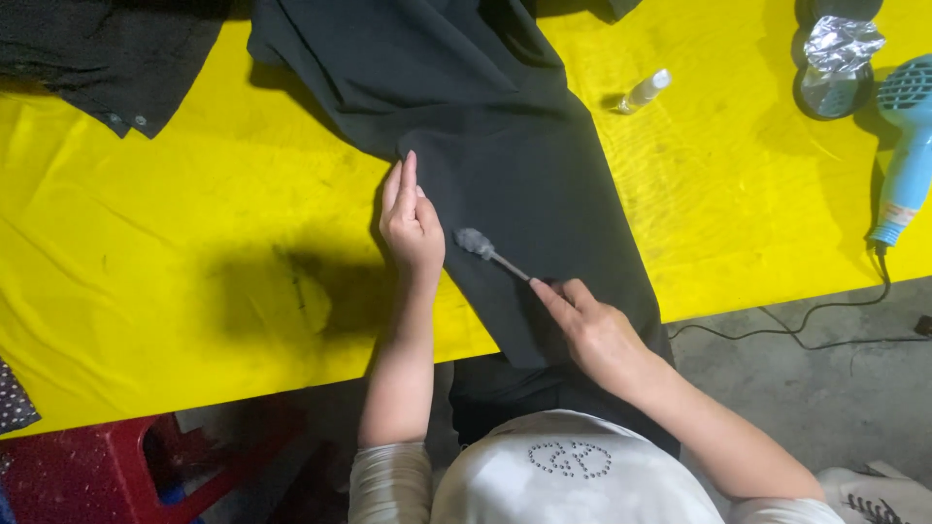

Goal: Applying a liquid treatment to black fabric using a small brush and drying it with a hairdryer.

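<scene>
A dark garment (505, 146) lies spread across the yellow table (194, 194) and hangs over its near edge. My left hand (411, 225) rests flat on the garment's left edge, fingers together and pointing away from me. My right hand (588, 328) grips the thin handle of a small brush (483, 248), whose grey bristled head touches the dark cloth just right of my left hand.
A small clear bottle (644, 91) lies on the table at the back. A light blue hair dryer (905, 146) sits at the right edge, its cord trailing to the floor, beside crumpled foil (839, 47). Another dark cloth (107, 58) lies at back left. A red stool (116, 466) stands below.
</scene>
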